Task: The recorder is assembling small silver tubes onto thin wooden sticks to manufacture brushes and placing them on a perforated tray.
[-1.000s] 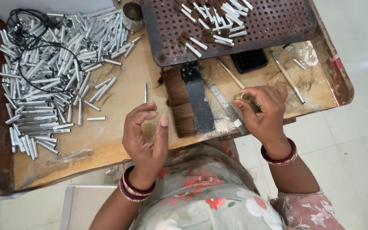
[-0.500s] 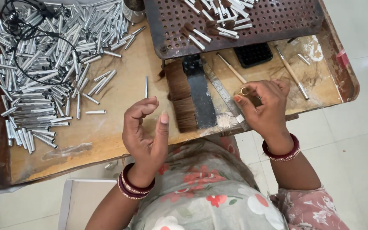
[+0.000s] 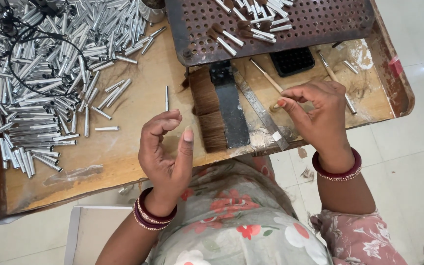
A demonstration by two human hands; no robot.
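Observation:
My left hand (image 3: 165, 152) is raised over the near edge of the wooden worktop (image 3: 138, 118), palm up, fingers spread and curled, with nothing in it. My right hand (image 3: 315, 115) hovers over the right part of the worktop. Its thumb and forefinger pinch a small tan piece (image 3: 274, 106) beside the end of a thin wooden stick (image 3: 266, 76). Between the hands lies a bundle of brown bristles (image 3: 207, 113) under a dark metal bar (image 3: 229, 105), with a steel ruler (image 3: 261, 110) next to it.
Several silver metal tubes (image 3: 40, 73) are heaped at the left under a black cable (image 3: 30, 34); one tube (image 3: 166, 98) lies apart. At the back sit a perforated metal tray (image 3: 320, 22) with brush heads, a black block (image 3: 293, 60) and a metal cup (image 3: 150, 10).
My right hand has drifted slightly right and away from me, its fingers going from curled to a fine pinch. My left hand has hardly moved.

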